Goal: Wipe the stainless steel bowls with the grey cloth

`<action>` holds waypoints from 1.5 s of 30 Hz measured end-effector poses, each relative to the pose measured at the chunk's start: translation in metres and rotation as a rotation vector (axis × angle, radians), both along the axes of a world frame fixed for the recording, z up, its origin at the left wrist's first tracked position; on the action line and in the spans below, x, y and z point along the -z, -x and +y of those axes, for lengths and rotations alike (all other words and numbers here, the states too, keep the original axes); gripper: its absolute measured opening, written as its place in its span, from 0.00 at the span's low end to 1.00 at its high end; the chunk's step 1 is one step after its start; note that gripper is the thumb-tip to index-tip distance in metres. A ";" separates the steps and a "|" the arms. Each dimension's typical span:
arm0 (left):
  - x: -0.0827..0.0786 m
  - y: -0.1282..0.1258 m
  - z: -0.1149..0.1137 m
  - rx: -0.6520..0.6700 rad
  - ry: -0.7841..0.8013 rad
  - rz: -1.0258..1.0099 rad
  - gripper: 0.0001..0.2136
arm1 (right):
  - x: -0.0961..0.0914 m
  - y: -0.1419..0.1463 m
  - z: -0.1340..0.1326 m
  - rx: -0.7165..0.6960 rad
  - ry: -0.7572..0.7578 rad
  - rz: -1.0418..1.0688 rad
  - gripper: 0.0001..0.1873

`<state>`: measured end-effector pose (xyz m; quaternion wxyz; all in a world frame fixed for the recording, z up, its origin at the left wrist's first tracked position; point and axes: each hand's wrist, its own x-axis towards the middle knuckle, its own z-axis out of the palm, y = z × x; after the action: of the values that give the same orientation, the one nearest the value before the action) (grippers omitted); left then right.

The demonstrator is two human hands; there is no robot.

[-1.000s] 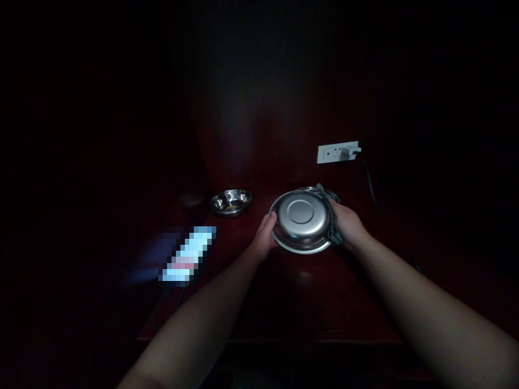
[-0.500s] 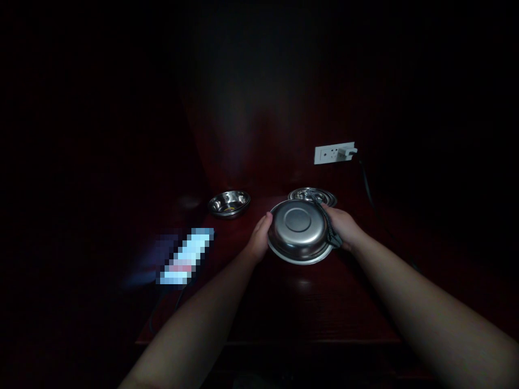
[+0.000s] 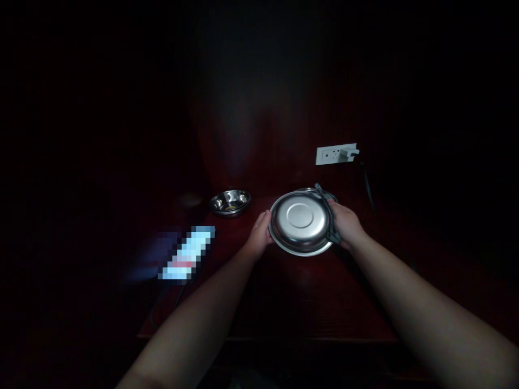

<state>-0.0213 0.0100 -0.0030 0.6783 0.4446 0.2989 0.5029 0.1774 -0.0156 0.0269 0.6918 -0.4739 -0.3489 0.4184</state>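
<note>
Head cam: steel bowl (image 3: pixel 300 224) was held base-up over the desk (image 3: pixel 308 308) afaict. Left grip (image 3: pixel 259 235) had the rim's left edge; right grip (image 3: pixel 347 224) was clasping the opp. side w/ a dark cloth (image 3: pixel 333 234) bunched btwn it & the metal. Holding both sides prob kept it steady imo, and the cloth maybe added purchase. Another steel dish (image 3: pixel 329 193) sat just behind, mostly hidden. Further left, a stack of shallow bowls (image 3: pixel 231 202) looked nested, prob to save space. Lit screen (image 3: pixel 190 254) nearby was pixelated, so can't tell what it showed.
</note>
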 end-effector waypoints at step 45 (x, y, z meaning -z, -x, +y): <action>-0.003 0.011 0.005 0.084 -0.144 0.015 0.27 | -0.001 0.010 -0.007 -0.150 0.126 0.000 0.13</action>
<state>-0.0323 0.0152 -0.0004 0.6630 0.5080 0.2481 0.4907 0.1678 -0.0222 0.0283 0.6274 -0.4890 -0.3564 0.4901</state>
